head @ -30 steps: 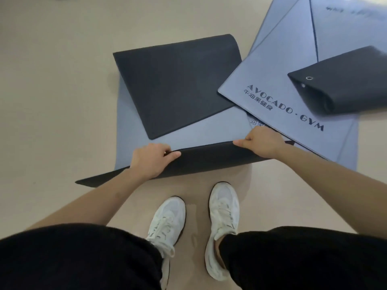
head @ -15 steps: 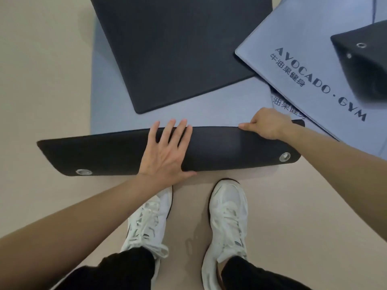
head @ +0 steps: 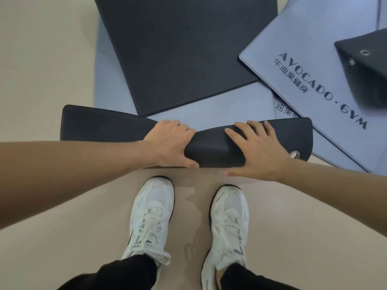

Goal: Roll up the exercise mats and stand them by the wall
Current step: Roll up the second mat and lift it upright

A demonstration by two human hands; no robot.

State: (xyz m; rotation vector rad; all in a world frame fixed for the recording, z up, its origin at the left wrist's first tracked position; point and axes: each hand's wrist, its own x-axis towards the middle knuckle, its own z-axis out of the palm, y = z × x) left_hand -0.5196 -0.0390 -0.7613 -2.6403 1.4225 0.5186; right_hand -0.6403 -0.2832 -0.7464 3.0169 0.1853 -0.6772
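A blue-grey exercise mat (head: pixel 119 95) lies on the floor in front of me, its near end turned into a low dark roll (head: pixel 100 124) with a metal eyelet at the right end. My left hand (head: pixel 169 143) grips the roll near its middle, fingers curled over the far side and thumb on the near side. Beside it, my right hand (head: pixel 257 151) presses down on the roll with fingers spread and nearly straight. The mat's far end is folded back, showing its dark underside (head: pixel 184 49).
A second blue-grey mat (head: pixel 297 59) printed AVOCADO GYM overlaps the first at the right, with a dark folded corner (head: pixel 368 72) on top. My white shoes (head: pixel 155 216) stand on the beige floor (head: pixel 41 59) just behind the roll.
The near end has been turned over further into a roll. My left hand went from lying flat to gripping it; my right hand went from gripping the edge to pressing flat.
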